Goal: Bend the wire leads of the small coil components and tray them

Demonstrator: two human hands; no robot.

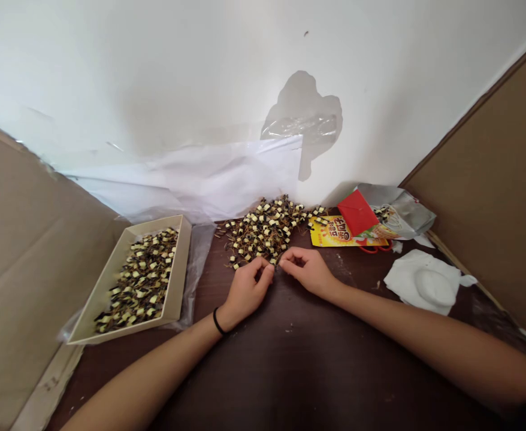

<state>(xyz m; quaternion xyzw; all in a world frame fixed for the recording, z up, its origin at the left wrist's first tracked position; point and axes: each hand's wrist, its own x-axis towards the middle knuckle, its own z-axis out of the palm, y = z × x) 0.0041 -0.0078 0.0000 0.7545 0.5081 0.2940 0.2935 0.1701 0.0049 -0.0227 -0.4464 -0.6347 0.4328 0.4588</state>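
My left hand (248, 284), with a black band at the wrist, is closed in a pinch at the front edge of a heap of small coil parts (267, 227). These have black bodies, pale yellow tape and thin copper-coloured wire legs. One small coil part (273, 261) shows right at the left fingertips and seems gripped there. Close beside it, my right hand (308, 271) is pinched too, thumb against forefinger; a thin wire may lie between them, but it is too small to make out. Both hands rest low over the dark table (281, 359).
At left, a cream tray (180, 275) full of similar parts sits on clear plastic. To the right are a yellow packet (323, 232), a red card (357, 212), an open silver bag (407, 206) and white tissue (407, 275). Cardboard panels (505, 149) flank the table; a white wall (191, 72) stands behind.
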